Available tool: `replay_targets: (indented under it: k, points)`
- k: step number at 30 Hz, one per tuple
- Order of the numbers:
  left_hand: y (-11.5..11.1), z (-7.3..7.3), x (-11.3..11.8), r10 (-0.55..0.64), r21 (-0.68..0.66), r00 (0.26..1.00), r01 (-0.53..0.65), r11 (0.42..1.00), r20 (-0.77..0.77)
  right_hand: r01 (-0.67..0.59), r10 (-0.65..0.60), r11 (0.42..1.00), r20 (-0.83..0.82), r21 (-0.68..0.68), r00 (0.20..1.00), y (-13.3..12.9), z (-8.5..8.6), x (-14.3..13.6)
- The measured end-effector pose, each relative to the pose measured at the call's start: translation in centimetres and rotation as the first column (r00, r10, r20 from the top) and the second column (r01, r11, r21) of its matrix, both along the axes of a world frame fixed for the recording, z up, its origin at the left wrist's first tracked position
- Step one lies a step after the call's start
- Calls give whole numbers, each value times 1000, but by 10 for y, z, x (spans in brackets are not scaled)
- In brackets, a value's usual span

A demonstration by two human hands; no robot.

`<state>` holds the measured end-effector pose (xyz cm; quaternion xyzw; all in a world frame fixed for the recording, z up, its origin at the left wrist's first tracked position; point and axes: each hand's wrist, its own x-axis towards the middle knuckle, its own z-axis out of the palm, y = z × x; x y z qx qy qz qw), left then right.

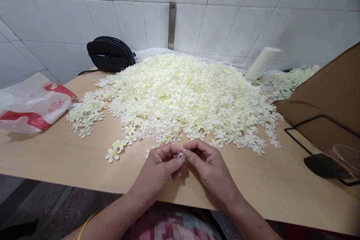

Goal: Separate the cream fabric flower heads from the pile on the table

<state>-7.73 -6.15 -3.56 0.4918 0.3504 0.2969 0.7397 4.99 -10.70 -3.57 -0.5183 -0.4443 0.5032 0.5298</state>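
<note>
Both hands meet above the front part of the table, just before a big heap of white-yellow artificial flowers. My left hand is closed, thumb and fingers pinching a small white piece. From the other side, my right hand grips the same piece between thumb and forefinger. Most of it is covered by the fingertips, so its exact kind cannot be made out. A loose flower lies flat on the table to the left of my left hand, touching others that trail from the heap.
A black zipped bag stands behind left; a white-and-red plastic bag lies nearer. At right are brown cardboard, a black wire frame and a dark item. A white cylinder leans behind the heap. A tiled wall closes the back.
</note>
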Motion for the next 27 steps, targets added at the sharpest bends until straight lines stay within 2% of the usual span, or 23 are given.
replay_targets:
  k: [13, 16, 19, 21, 24, 27]
  points:
    - [0, 0, 2, 8, -25, 996, -10, 1000, -90, 91, -89, 995, 67, -27, 994, 2, -3, 5]
    - [0, 0, -5, 19, 50, 987, -11, 999, -160, 140, -137, 990, 147, -10, 980, -1, -3, 14]
    - [6, 3, -21, 92, 197, 962, -41, 980, -257, 215, -214, 976, 244, 25, 946, -9, -3, 33]
    - [13, 7, -34, 207, 331, 930, -100, 938, -305, 281, -279, 959, 326, 44, 903, -15, -4, 47]
    - [26, 10, -52, 402, 526, 846, -177, 832, -351, 383, -372, 921, 455, 73, 809, -23, -5, 65]
    - [35, 6, -59, 536, 674, 746, -162, 720, -394, 455, -429, 886, 541, 95, 724, -27, -8, 78]
